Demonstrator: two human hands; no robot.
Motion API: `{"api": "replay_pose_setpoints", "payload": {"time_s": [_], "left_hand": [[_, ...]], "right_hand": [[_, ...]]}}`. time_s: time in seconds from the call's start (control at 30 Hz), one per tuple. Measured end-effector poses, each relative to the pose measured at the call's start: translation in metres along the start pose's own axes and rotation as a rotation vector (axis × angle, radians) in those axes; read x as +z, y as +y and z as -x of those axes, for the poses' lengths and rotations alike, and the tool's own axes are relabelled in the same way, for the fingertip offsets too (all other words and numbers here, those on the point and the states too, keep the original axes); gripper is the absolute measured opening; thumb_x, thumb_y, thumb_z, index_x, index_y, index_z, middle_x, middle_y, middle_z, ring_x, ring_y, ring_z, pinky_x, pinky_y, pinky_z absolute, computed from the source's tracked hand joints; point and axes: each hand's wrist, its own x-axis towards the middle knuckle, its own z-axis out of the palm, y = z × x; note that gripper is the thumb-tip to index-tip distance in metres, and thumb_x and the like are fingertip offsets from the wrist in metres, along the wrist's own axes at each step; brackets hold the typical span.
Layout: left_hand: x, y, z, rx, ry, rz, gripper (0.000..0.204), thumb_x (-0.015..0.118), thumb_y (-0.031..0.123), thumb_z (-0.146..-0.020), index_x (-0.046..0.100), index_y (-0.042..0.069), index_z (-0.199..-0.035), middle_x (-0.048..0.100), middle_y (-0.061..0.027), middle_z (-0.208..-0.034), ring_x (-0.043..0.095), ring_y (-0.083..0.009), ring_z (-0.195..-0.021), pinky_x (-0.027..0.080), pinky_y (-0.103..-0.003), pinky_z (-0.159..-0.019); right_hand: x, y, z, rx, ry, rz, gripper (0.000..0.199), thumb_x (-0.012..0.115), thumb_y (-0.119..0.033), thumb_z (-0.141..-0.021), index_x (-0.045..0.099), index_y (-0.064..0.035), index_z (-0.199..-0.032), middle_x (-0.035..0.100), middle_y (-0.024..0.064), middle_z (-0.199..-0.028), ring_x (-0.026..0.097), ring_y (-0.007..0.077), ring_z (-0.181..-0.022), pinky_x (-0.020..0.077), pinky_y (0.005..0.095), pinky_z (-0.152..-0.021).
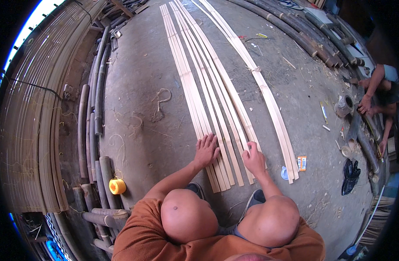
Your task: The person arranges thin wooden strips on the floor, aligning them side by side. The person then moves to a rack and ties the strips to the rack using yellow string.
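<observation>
Several long, pale bamboo strips (188,82) lie lengthwise on the concrete floor in front of me, their near ends close to my feet. My left hand (207,150) rests flat on the left group of strips, its fingers stretched out. At the right edge of the loose strips (227,98), my right hand (254,159) has its fingers bent in a pinch on a bamboo strip; the fingertips are partly hidden. Further right lies a separate bundle of bamboo strips (273,104), tied partway along.
Dark bamboo poles (91,108) and a stack of slats (34,143) line the left. A yellow roll of twine (117,186) sits near them. More poles (290,30) lie back right, where another person's hands (365,104) work. A black plastic bag (350,176) lies at right.
</observation>
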Motion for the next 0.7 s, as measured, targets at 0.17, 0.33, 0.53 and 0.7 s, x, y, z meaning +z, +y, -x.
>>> {"api": "replay_pose_setpoints", "payload": {"time_s": [0.17,0.33,0.53,0.7], "left_hand": [[-0.016,0.013,-0.008,-0.028,-0.080,-0.060,0.063,0.046,0.045,-0.098,0.033,0.015,-0.152,0.027,-0.0153,-0.158,0.024,-0.0359,-0.146,0.016,-0.056,-0.116],[-0.011,0.006,-0.003,0.008,-0.032,-0.038,0.066,0.046,0.045,-0.098,0.032,0.009,-0.152,0.027,-0.0172,-0.158,0.025,-0.0363,-0.146,0.017,-0.056,-0.116],[-0.003,-0.001,0.005,0.047,0.004,-0.044,0.068,0.041,0.043,-0.101,0.025,0.001,-0.152,0.021,-0.0181,-0.161,0.021,-0.0367,-0.148,0.015,-0.052,-0.119],[-0.004,-0.004,0.008,0.058,-0.009,-0.013,0.068,0.040,0.041,-0.102,0.022,0.000,-0.153,0.020,-0.0197,-0.161,0.018,-0.0367,-0.149,0.014,-0.052,-0.120]], "right_hand": [[0.021,-0.031,0.030,-0.075,0.024,-0.273,0.036,0.054,-0.024,-0.097,0.049,-0.0098,-0.130,0.066,0.0181,-0.072,0.065,0.0420,-0.069,0.0493,0.0516,-0.061],[0.074,-0.022,0.049,-0.081,0.027,-0.381,0.034,0.054,-0.021,-0.097,0.050,-0.0077,-0.129,0.062,0.0167,-0.069,0.064,0.0347,-0.064,0.0465,0.0468,-0.057],[0.079,-0.021,0.048,-0.001,-0.097,-0.326,0.037,0.053,-0.025,-0.097,0.050,-0.0110,-0.131,0.068,0.0247,-0.088,0.066,0.0452,-0.082,0.0499,0.0539,-0.069],[0.086,-0.017,0.043,-0.113,-0.090,-0.178,0.039,0.055,-0.026,-0.097,0.051,-0.0096,-0.132,0.069,0.0195,-0.084,0.066,0.0427,-0.079,0.0502,0.0533,-0.070]]}}
